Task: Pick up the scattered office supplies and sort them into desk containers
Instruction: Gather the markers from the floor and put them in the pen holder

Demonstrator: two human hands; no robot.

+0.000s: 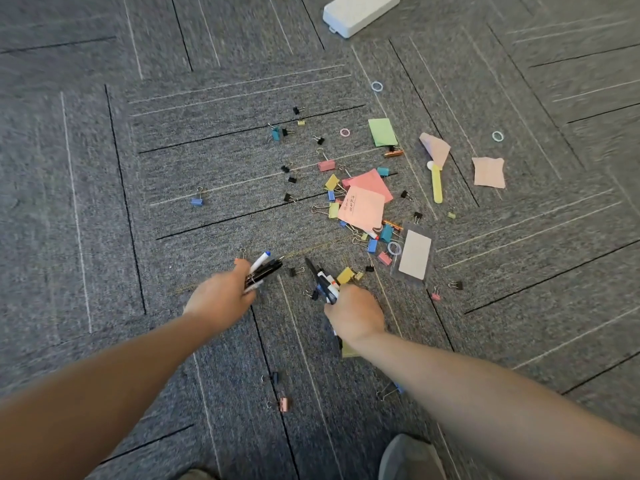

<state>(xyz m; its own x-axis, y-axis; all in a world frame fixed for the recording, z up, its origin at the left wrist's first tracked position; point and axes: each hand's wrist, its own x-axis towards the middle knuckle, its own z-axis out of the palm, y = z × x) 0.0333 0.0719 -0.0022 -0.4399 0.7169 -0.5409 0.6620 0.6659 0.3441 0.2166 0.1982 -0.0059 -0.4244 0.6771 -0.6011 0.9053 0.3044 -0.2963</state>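
Office supplies lie scattered on grey carpet. My left hand [221, 294] grips a bundle of pens and markers [263, 266], a white one with a blue cap among black ones. My right hand [355, 313] holds several more pens [325, 282] that point up and left. Just beyond it lies a yellow binder clip [345, 274]. A heap of coloured binder clips surrounds pink sticky notes [363, 202] in the middle. A green note [382, 132], a yellow stick [437, 185] and a clear card sleeve [414, 254] lie to the right.
A white box [356, 12] sits at the top edge. Small rubber rings [376, 86] and stray black clips [290, 197] dot the carpet. A blue clip [196, 201] lies alone at the left. More clips [282, 403] lie between my arms. A shoe [408, 459] shows at the bottom.
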